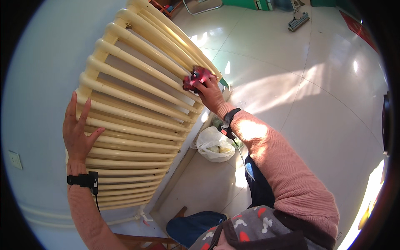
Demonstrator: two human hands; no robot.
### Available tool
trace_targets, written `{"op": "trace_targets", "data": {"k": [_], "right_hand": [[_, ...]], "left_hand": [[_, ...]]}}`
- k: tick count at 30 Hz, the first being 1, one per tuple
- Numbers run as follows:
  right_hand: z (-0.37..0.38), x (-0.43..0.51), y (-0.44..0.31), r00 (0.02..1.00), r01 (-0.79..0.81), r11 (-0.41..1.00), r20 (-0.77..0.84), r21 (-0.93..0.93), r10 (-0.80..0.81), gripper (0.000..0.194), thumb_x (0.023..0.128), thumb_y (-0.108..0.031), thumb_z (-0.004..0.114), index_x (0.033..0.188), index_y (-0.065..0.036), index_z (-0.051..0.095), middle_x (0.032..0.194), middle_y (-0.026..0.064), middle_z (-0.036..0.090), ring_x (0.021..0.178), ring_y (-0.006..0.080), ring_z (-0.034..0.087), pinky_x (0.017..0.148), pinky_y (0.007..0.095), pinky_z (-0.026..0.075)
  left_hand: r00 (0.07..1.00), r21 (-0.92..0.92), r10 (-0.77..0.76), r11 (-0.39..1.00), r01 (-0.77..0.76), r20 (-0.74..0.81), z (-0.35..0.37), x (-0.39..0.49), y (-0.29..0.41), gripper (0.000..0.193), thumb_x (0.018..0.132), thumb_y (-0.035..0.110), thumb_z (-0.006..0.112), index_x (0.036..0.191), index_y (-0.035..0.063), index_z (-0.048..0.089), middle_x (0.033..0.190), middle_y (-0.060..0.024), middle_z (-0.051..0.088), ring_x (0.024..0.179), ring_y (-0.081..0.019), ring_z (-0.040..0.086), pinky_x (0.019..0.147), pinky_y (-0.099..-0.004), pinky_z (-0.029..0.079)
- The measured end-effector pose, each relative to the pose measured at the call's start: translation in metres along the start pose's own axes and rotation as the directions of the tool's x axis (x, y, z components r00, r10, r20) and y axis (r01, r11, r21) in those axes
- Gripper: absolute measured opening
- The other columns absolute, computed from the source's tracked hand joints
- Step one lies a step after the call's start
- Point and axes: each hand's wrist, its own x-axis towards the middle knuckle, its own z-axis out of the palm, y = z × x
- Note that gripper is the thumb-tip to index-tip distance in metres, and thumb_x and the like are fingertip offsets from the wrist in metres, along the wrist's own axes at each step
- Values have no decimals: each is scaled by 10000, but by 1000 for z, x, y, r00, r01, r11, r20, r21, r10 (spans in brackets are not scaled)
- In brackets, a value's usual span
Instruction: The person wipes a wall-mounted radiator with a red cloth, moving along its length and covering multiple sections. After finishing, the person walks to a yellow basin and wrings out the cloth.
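Note:
A cream column radiator runs along the pale blue wall. My right hand grips a bunched dark red cloth and presses it on the lower part of the radiator's tubes, near their far end. The cloth bears a light pattern, somewhat blurred. My left hand rests with spread fingers at the radiator's top edge and holds nothing. Both wrists carry black straps with small devices and cables.
A white plastic bag with round items inside sits on the tiled floor below the radiator. A sponge mop stands at the far side. A wall socket is at left. A valve and pipe lie at the radiator's near end.

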Motion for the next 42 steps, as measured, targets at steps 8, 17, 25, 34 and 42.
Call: {"op": "trace_targets", "data": {"k": [8,17,25,34,42], "right_hand": [[-40,-56,60,801,-241,970,556,-39,221,447,837,-92,750,1238,-264,652,1280,64,614,1152,355,572,1024,440,502],[-33,103,64,989,-144,949,3,282,150,515,858,-105,730,1347,-176,584,1317,141,584,1166,385,529,1026,446,474],[-7,-20,107,822,-555,829,204,69,532,499,888,-77,646,1372,-160,560,1311,156,593,1153,368,581,993,425,487],[18,-54,185,263,-820,-107,536,562,803,432,945,-52,562,1369,-71,477,1155,135,659,908,257,688,770,436,606],[82,-91,116,-72,-581,-712,846,395,529,269,1054,-102,452,1304,-73,547,1239,136,657,1098,302,662,951,546,580]], "left_hand": [[1000,-4,-19,1000,19,16,-3,0,3,958,622,338,905,1492,297,505,1633,-80,341,1419,-325,442,1092,-432,477],[999,32,-36,999,35,36,2,0,3,954,636,367,894,1499,296,492,1631,-80,348,1422,-317,439,1088,-431,481],[999,50,-20,999,18,43,5,-1,0,944,659,420,866,1509,284,479,1640,-86,334,1425,-324,437,1090,-433,482],[999,99,-17,995,13,42,6,3,2,894,707,516,807,1505,270,489,1636,-106,338,1422,-333,443,1074,-431,494],[998,120,-21,993,14,60,9,-3,-2,911,686,451,832,1510,282,480,1636,-90,336,1433,-317,432,1096,-416,499]]}}
